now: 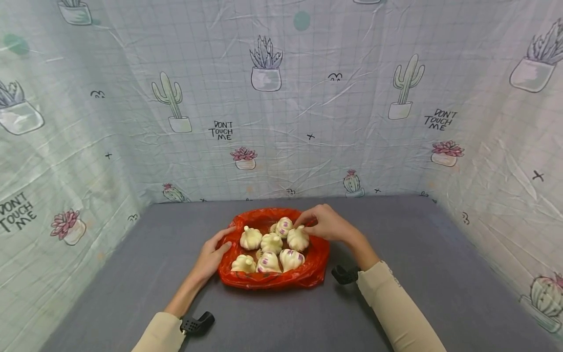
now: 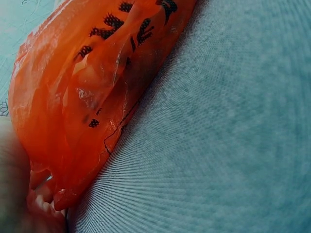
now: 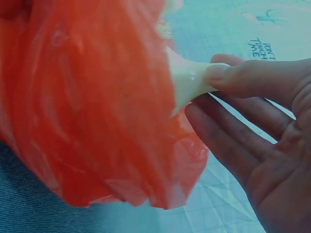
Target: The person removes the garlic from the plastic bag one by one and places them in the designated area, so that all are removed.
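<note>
A red plastic bag [image 1: 317, 261] lies spread open on the table, its edge standing up round several garlic bulbs [image 1: 271, 243]. Some bulbs are pale all over, others carry purple patches. My right hand [image 1: 327, 223] pinches one garlic bulb [image 1: 298, 239] by its stem, at the bag's right side. In the right wrist view thumb and index finger meet on the stem of that bulb [image 3: 183, 80], while the red plastic hides its lower part. On the left, my left hand [image 1: 211, 254] holds the bag's rim, its thumb over the edge. Black print shows on the bag [image 2: 73, 126] in the left wrist view.
The dark grey table [image 1: 145, 274] extends on both sides of the bag. Behind it and along the sides hangs a pale curtain [image 1: 299, 107] printed with potted cacti and lettering. A black wrist camera [image 1: 198, 323] sits on each wrist.
</note>
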A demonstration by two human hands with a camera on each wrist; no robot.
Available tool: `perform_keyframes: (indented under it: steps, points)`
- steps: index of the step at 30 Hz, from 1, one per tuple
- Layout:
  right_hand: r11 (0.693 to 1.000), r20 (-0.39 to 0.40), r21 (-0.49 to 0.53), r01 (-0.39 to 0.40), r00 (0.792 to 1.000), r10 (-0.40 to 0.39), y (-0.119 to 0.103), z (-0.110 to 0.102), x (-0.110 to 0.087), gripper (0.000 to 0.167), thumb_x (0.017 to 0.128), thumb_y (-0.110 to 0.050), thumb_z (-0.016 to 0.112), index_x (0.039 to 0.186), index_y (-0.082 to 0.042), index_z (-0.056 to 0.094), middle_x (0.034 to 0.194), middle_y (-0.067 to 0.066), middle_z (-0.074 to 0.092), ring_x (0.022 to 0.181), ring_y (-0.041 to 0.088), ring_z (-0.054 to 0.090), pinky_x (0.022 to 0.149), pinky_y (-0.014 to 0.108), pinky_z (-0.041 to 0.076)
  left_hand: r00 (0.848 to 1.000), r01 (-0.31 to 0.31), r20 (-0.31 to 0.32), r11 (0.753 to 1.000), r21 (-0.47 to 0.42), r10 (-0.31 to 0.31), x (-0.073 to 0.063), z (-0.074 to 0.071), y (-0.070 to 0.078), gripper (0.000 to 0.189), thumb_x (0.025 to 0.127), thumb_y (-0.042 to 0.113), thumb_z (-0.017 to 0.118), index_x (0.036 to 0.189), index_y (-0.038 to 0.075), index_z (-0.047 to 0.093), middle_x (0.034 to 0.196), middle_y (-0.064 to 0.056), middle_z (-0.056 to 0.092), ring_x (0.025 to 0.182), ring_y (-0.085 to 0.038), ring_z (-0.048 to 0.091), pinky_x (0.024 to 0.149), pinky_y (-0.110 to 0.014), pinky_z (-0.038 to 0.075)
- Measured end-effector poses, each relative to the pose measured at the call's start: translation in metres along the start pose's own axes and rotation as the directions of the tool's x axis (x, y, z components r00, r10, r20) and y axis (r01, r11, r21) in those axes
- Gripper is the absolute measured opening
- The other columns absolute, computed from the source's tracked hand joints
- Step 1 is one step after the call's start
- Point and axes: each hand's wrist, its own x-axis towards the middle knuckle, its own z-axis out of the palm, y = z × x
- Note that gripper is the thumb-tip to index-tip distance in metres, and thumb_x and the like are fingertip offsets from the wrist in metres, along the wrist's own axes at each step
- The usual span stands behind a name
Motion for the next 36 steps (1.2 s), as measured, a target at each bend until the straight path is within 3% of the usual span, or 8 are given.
perform_keyframes:
  steps: [8,23,28,36]
  points:
    - [0.999,-0.072,0.028,-0.019,0.997,0.021,-0.005,-0.008,-0.002,0.018,0.093,-0.008,0.072,0.106,-0.016,0.082,0.105,-0.002,0.079,0.094,0.013,0.072,0.085,0.033,0.06,1.0,0.012,0.006,1.0,0.025,-0.012,0.0,0.0,0.0,0.044,0.107,0.012,0.052,0.151,0.018,0.054,0.16,-0.013,0.047,0.145,-0.031,0.045,0.099,-0.013,0.044]
    - [0.995,-0.149,0.098,0.015,0.989,-0.001,-0.012,-0.03,-0.014,0.019,0.096,-0.011,0.071,0.113,-0.011,0.08,0.11,0.005,0.079,0.099,0.019,0.073,0.089,0.043,0.061,1.0,0.021,0.003,0.997,0.075,-0.021,-0.001,0.001,0.002,0.043,0.107,0.014,0.052,0.15,0.02,0.055,0.159,-0.009,0.049,0.146,-0.029,0.044,0.105,-0.017,0.041]
    - [0.993,-0.186,0.113,0.01,0.982,0.011,-0.014,-0.038,-0.019,0.017,0.096,-0.01,0.072,0.111,-0.01,0.081,0.108,0.008,0.079,0.1,0.022,0.073,0.088,0.041,0.061,0.999,0.034,0.002,0.995,0.089,-0.034,-0.001,0.001,0.002,0.044,0.107,0.015,0.053,0.15,0.021,0.055,0.159,-0.007,0.05,0.147,-0.029,0.043,0.107,-0.021,0.041]
    - [0.996,-0.224,0.088,-0.002,0.974,0.022,-0.012,-0.05,-0.026,0.017,0.096,-0.009,0.072,0.111,-0.01,0.08,0.111,0.009,0.079,0.103,0.026,0.073,0.088,0.038,0.061,1.0,0.03,-0.002,0.997,0.068,-0.03,-0.001,0.001,0.003,0.043,0.107,0.015,0.052,0.149,0.02,0.056,0.158,-0.01,0.051,0.144,-0.03,0.047,0.101,-0.015,0.043]
